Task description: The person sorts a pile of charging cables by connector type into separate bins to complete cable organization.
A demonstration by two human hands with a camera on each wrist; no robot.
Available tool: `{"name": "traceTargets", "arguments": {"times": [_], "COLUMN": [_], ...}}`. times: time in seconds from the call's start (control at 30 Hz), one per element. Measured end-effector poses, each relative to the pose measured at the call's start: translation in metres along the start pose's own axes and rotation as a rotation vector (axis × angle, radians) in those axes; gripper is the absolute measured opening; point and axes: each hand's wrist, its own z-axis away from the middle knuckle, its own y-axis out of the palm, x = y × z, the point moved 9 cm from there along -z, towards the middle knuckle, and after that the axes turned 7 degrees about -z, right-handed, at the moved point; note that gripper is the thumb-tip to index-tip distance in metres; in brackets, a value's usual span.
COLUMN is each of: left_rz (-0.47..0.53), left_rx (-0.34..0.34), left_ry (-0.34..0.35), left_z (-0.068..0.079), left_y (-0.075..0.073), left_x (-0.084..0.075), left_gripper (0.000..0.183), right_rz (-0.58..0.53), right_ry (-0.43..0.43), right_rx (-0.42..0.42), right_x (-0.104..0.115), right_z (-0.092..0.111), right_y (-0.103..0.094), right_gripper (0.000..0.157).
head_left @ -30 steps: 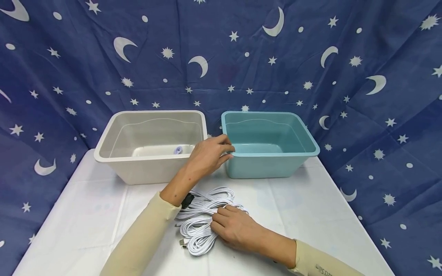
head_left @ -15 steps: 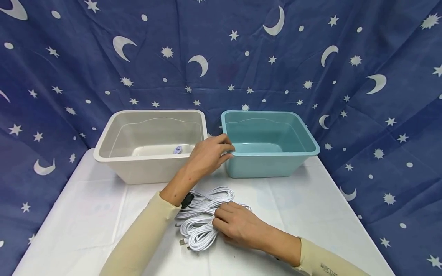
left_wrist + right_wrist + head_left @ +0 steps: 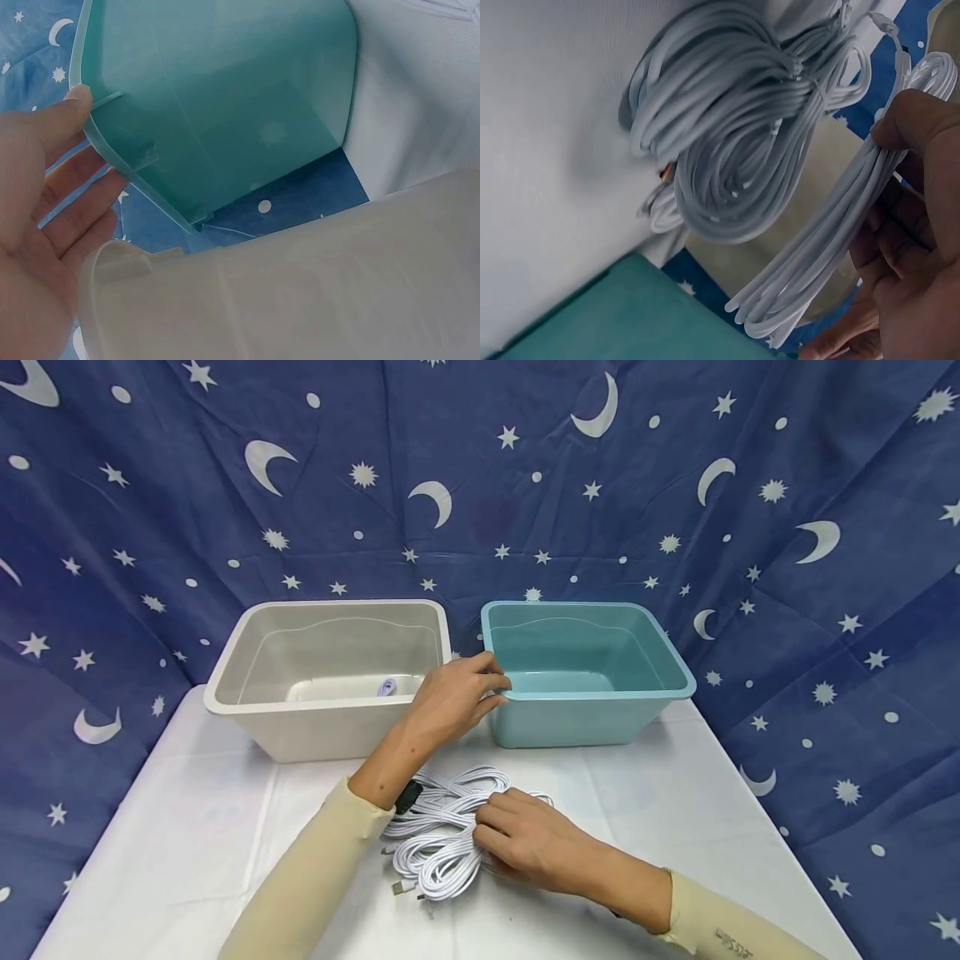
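Note:
My left hand [image 3: 457,693] reaches between the two bins and pinches the near left corner of the teal bin's rim [image 3: 592,695]; in the left wrist view the thumb [image 3: 77,96] presses on that rim. A coiled white cable [image 3: 832,225] is gripped between my right hand's [image 3: 525,839] thumb and fingers. Beside it, more coiled white cables [image 3: 727,120] lie in a pile on the table, partly hidden by the hands in the head view. A USB plug [image 3: 403,886] pokes out of the held bundle's near end.
A light grey bin [image 3: 322,727] stands at the left, with a small purplish-white coiled cable [image 3: 387,687] on its floor. White cloth covers the table [image 3: 187,852]. A blue curtain [image 3: 480,485] with moons and stars hangs behind.
My right hand has shifted right and slightly away from me, drawing the white cable a little along. My left hand stays on the teal bin's rim.

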Motion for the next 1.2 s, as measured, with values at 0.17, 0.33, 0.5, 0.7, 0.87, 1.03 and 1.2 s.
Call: {"name": "traceTargets", "arguments": {"times": [0.17,0.33,0.5,0.7,0.87,1.03,1.2], "left_rz": [-0.002,-0.001,0.002,-0.005,-0.003,0.001,-0.005], "left_rx": [0.003,-0.003,0.000,-0.012,-0.015,-0.015,-0.010], "left_ry": [0.003,0.000,0.002,0.006,0.005,0.006,0.002], "left_z": [0.000,0.002,0.002,0.002,0.002,0.001,0.001], "left_y": [0.002,0.001,0.000,-0.001,-0.001,-0.001,0.000], "left_x": [-0.002,-0.001,-0.001,-0.001,-0.001,-0.002,-0.002], "left_gripper": [0.021,0.020,0.020,0.020,0.019,0.020,0.020], "right_rz": [-0.002,-0.003,-0.009,-0.023,-0.006,0.004,0.017], "right_ry": [0.008,0.005,-0.007,-0.039,-0.045,-0.039,-0.050], "right_rx": [-0.008,-0.027,-0.051,-0.086,-0.083,-0.074,-0.091], "right_x": [-0.004,-0.008,-0.012,-0.015,-0.019,-0.024,-0.028], "right_z": [0.004,0.004,0.005,0.007,0.007,0.010,0.013], "right_y": [-0.009,-0.019,-0.030,-0.043,-0.050,-0.058,-0.068], "right_gripper": [0.027,0.030,0.025,0.024,0.028,0.029,0.026]}}
